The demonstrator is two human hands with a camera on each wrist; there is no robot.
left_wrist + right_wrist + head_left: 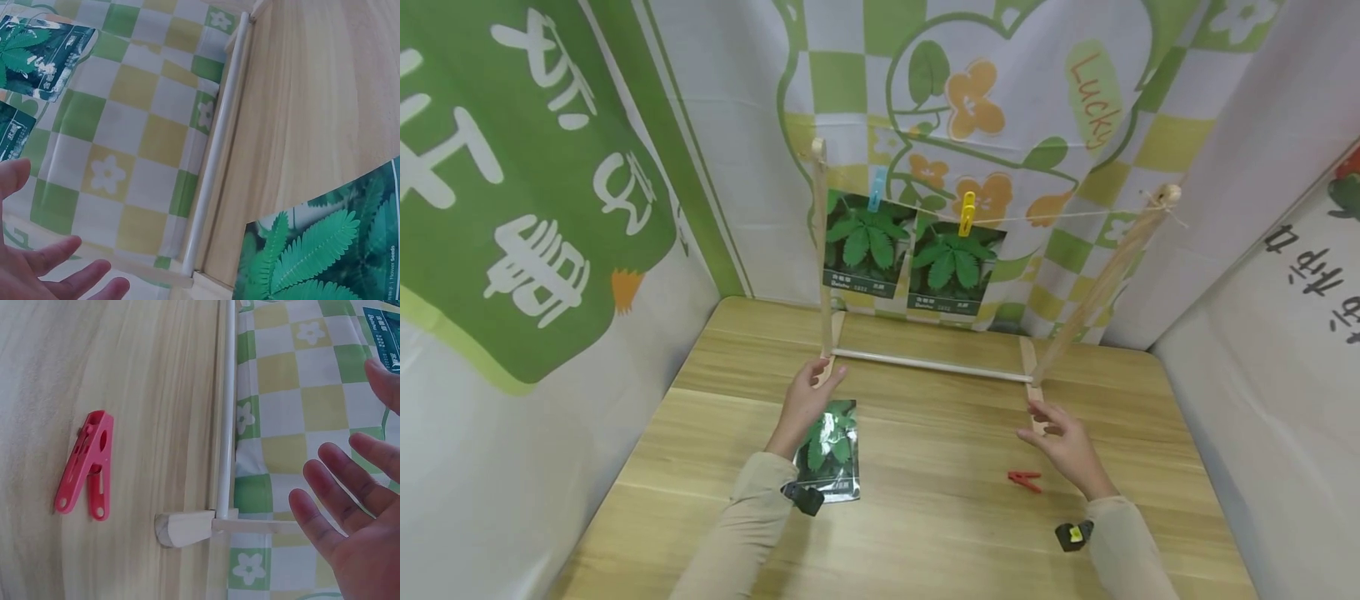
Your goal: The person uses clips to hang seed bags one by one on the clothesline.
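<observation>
My left hand (805,404), fingers spread, is by the front foot of the left post (822,258) of a wooden stand. My right hand (1063,442) is by the right foot, its fingers loosely extended and holding nothing in the right wrist view. A string between the posts carries two green seed packets; a blue clothespin (876,190) clips the left packet (863,250), a yellow clothespin (967,213) the right packet (953,267). Below my left hand lies another seed packet (831,454), partly covered by the wrist. Near my right hand lies a red clothespin (87,465).
A white rod (932,365) joins the stand's two feet low over the wooden table (925,517). Right behind the stand hangs a checked, flowered cloth (835,79). Printed curtains flank the table on the left and right.
</observation>
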